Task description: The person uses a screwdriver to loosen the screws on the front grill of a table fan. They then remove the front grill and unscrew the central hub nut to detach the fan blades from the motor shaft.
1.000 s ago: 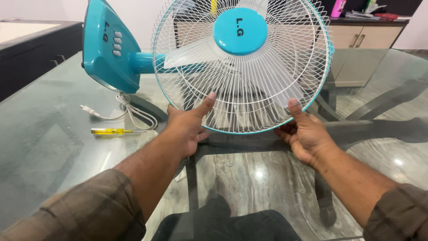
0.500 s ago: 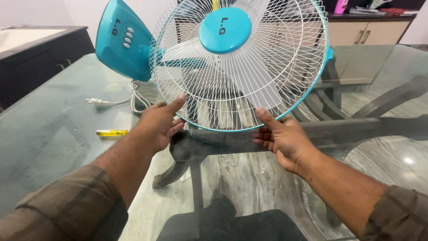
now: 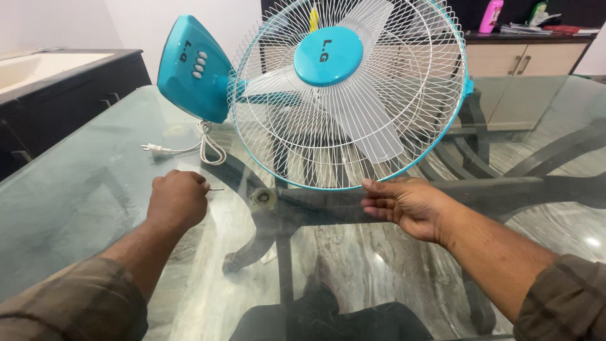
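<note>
A teal table fan lies tipped on the glass table [image 3: 76,183], its white wire guard [image 3: 353,139] facing me and its teal base [image 3: 192,69] at the back left. My right hand [image 3: 407,205] rests at the guard's lower rim, fingers touching the teal ring. My left hand [image 3: 178,199] is off the fan and closed over the screwdriver on the glass; only its thin metal tip [image 3: 216,189] sticks out to the right.
The fan's white cord and plug [image 3: 189,148] lie coiled on the glass under the base. A dark counter with a sink [image 3: 57,82] stands at the left. Wooden cabinets [image 3: 524,63] sit behind. Dark table legs show through the glass.
My left hand let go of the guard, moved left and down, and closed over the yellow screwdriver. My right hand slid slightly lower along the rim. The view shifted right.
</note>
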